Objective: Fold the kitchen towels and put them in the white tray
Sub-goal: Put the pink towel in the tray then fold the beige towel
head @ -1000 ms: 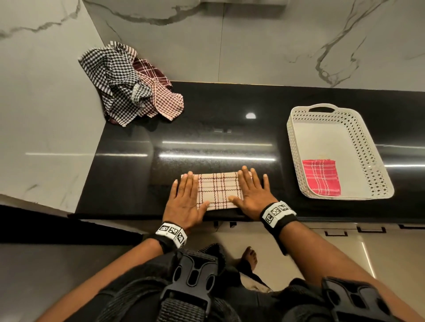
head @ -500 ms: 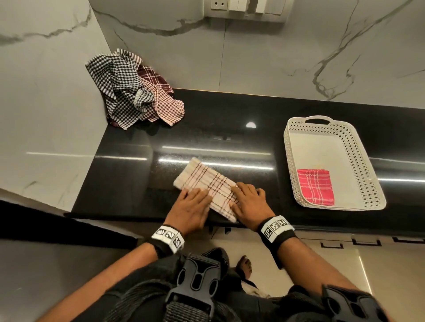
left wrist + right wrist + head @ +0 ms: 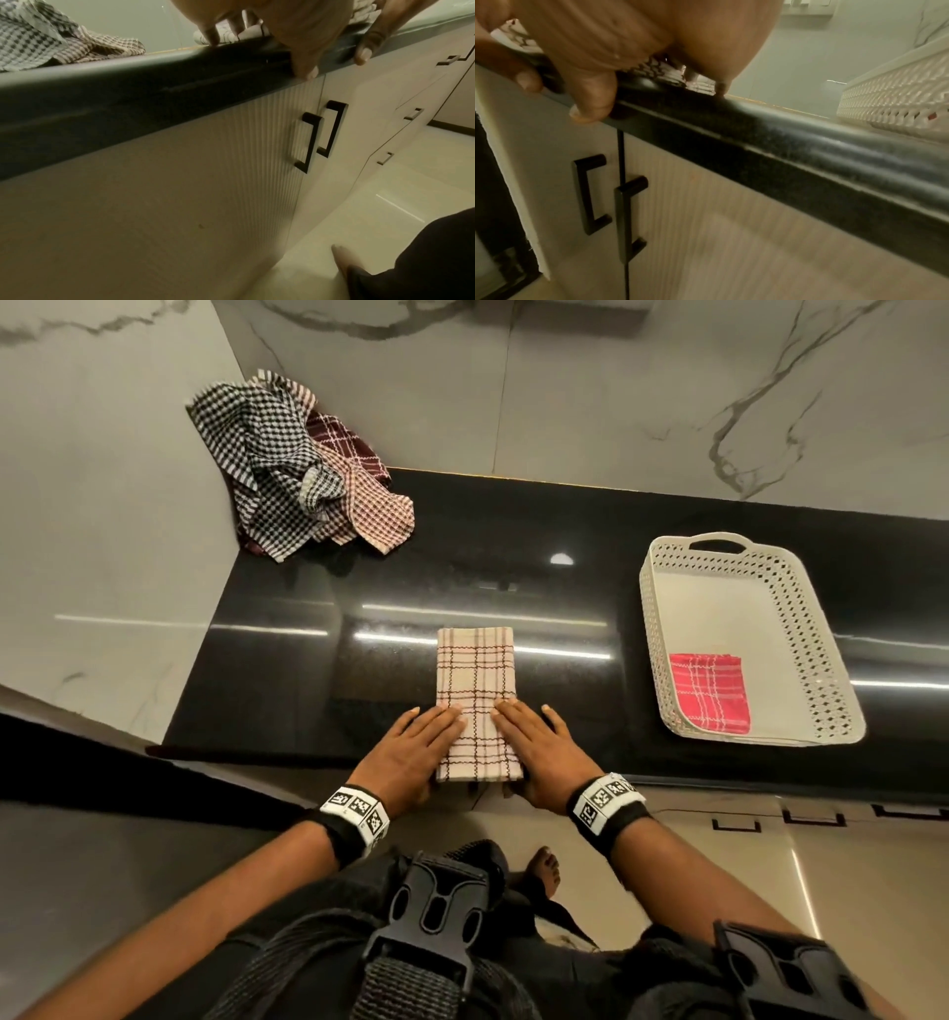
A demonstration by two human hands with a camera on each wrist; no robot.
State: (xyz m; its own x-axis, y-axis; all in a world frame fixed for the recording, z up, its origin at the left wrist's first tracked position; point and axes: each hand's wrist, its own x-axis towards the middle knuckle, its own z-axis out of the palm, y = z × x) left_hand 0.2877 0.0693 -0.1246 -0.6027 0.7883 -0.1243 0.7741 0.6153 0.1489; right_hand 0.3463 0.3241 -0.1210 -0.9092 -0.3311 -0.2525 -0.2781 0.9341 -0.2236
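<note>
A folded beige plaid towel (image 3: 475,675) lies as a narrow strip on the black counter (image 3: 308,670), its long side pointing away from me and its near end at the counter's front edge. My left hand (image 3: 416,747) and right hand (image 3: 539,747) lie flat on the near end, one on each side, fingers straight. Both thumbs hang over the counter's front edge, as the left wrist view shows for the left thumb (image 3: 306,69). The white perforated tray (image 3: 816,629) stands at the right with a folded red plaid towel (image 3: 711,693) in its near left corner.
A heap of unfolded checked towels (image 3: 287,469) sits in the far left corner against the marble walls. Below the counter are cabinet doors with black handles (image 3: 308,142). Bare counter lies between the beige towel and the tray.
The beige towel has been turned from lying crosswise, through a diagonal, to pointing straight away from me. Both hands have come together onto its near end at the counter edge.
</note>
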